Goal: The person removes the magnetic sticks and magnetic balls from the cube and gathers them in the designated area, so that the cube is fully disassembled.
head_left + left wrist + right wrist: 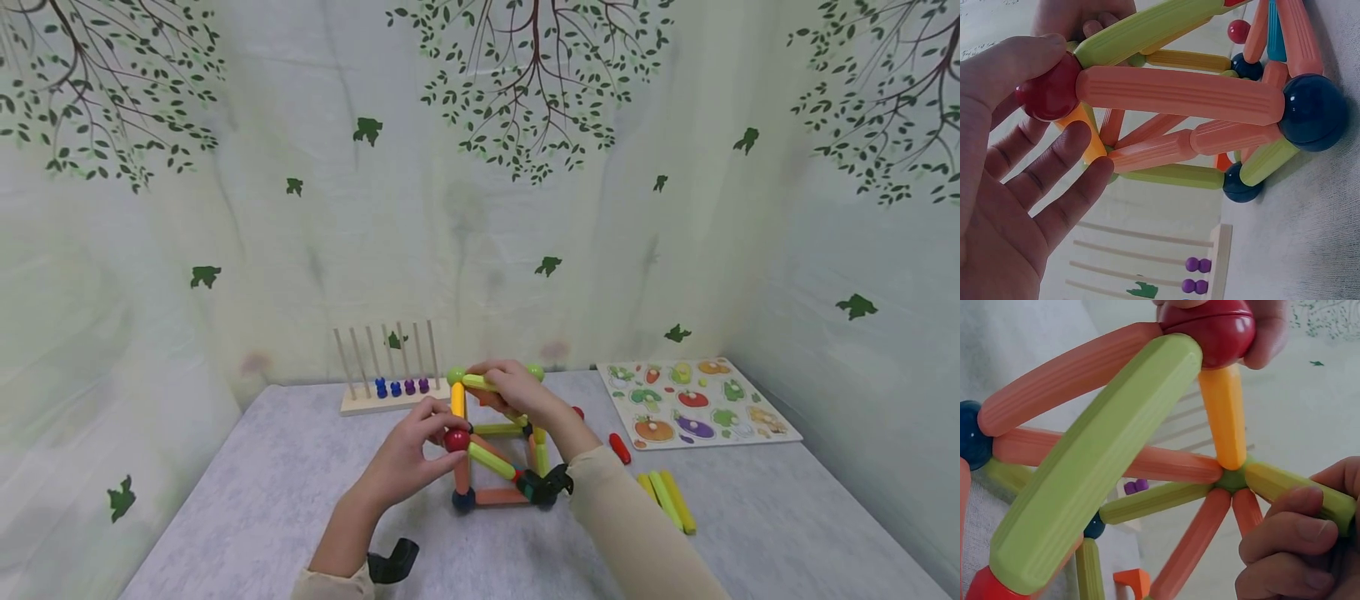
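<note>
A frame of magnetic rods and balls stands on the table. My left hand (408,454) holds the red ball (1054,90) at its near upper left corner between thumb and fingers; the other fingers spread below. From this ball run a light green rod (1094,469), a salmon rod (1179,94) and an orange rod (1222,415). Farther back, my right hand (519,392) grips a yellow-green rod (1300,487) whose left end meets a green ball (456,376). Dark blue balls (463,500) form the base corners. The right forearm hides part of the frame's right side.
Behind on the left stands a wooden peg rack (390,402) with blue and purple beads. A vegetable picture board (708,404) lies at the back right. Several loose yellow and green rods (678,502) and a red piece (619,448) lie right of the frame.
</note>
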